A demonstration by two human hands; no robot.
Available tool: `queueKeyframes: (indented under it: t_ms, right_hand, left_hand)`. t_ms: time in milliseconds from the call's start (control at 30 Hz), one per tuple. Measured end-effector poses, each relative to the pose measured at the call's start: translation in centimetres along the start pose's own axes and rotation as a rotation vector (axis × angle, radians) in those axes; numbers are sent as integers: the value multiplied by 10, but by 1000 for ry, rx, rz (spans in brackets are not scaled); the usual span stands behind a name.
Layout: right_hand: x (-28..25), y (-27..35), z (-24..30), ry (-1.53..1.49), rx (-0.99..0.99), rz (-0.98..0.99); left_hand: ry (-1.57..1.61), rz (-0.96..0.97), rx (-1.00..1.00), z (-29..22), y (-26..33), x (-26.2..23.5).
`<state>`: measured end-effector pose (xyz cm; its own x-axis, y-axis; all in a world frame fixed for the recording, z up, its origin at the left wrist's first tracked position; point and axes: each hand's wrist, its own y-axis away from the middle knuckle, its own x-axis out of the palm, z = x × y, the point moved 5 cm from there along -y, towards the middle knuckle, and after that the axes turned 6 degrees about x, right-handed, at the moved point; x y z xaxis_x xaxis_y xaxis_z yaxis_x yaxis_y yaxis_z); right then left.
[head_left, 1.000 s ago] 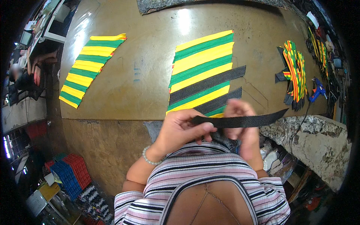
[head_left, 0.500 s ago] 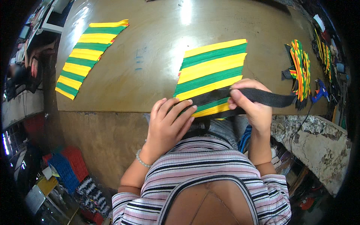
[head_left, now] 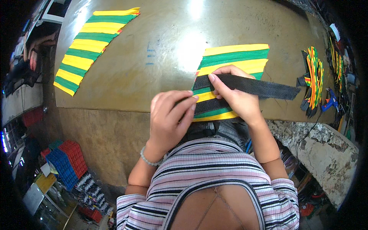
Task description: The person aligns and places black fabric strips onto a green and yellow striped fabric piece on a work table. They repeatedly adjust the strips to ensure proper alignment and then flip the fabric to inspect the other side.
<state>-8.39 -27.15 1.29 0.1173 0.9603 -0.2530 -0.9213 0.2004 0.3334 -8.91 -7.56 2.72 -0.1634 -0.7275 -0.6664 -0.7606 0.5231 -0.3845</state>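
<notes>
A yellow-and-green striped panel [head_left: 234, 56] lies flat at the tabletop's [head_left: 126, 76] near edge, a black band [head_left: 209, 107] across its lower part. A black woven strip [head_left: 272, 89], pinched in the right hand [head_left: 217, 85], extends past its right side.

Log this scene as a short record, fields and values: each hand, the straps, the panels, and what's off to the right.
Left hand: fingertips at the left edge of the near panel; grip unclear
Right hand: pinching the held black strap
Strap position: over the near panel, free end past its right edge
Lower black strap: across the near panel, partly hidden by the right hand
Near panel: yellow and green stripes
Second panel: similar stripes, on the tabletop, toward the left
Off right: multicoloured strap bundle, blue glue gun
</notes>
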Motion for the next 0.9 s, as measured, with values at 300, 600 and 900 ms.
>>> queueKeyframes:
  t_ms: [300,600,900]
  right_hand:
    - [3,-1,0,140,-94,-35]
    - [-14,-7,-1,-388,148,-68]
    - [0,-1,5,147,-153,-51]
  left_hand:
    - [-160,-52,-145,11,-25,-1]
    - [-60,-143,-171,22,-29,3]
    - [-123,-119,-161,20,-26,7]
